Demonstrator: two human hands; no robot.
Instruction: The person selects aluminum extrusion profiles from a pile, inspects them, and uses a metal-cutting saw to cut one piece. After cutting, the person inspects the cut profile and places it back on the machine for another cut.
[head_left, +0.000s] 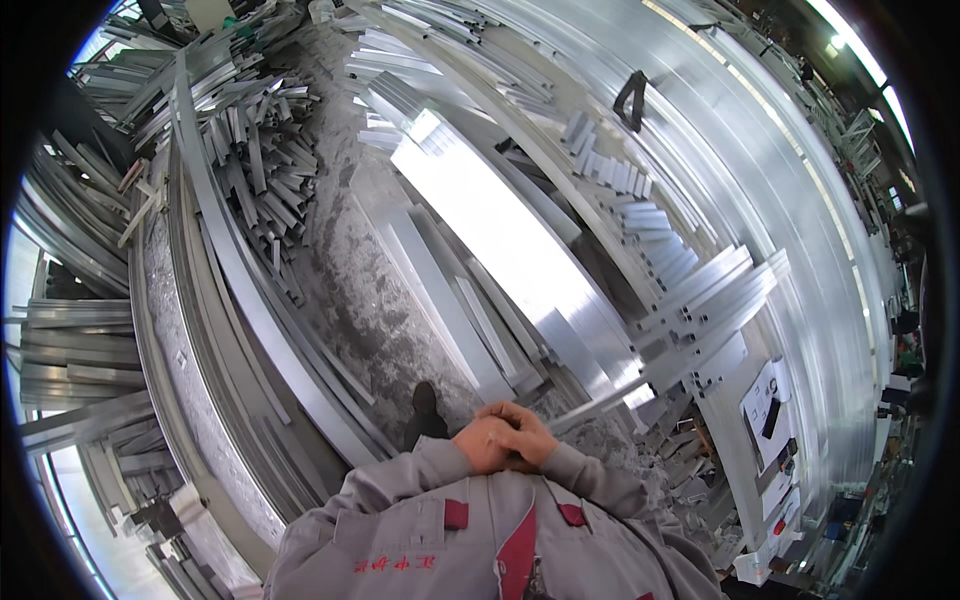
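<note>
My left hand [482, 446] and my right hand [528, 436] are clasped together in front of my waist. Both are closed, the fingers folded over each other, and no object shows between them. Part of the left hand's fingers is hidden under the right. Just beyond them lie long silver metal profiles [455, 300], stacked lengthwise. A wide, bright metal profile [490, 225] tops that stack. Right of my hands, several thin square tubes [715, 305] jut out crosswise with their ends showing.
A dark shoe [425, 400] stands on the dusty grey floor [345, 240]. Leftward, a long curved-looking rail [235, 250] runs beside a heap of short metal offcuts [255, 150]. Large shiny sheets or profiles [740, 130] fill the right side. Papers [765, 420] and a black object lie at right.
</note>
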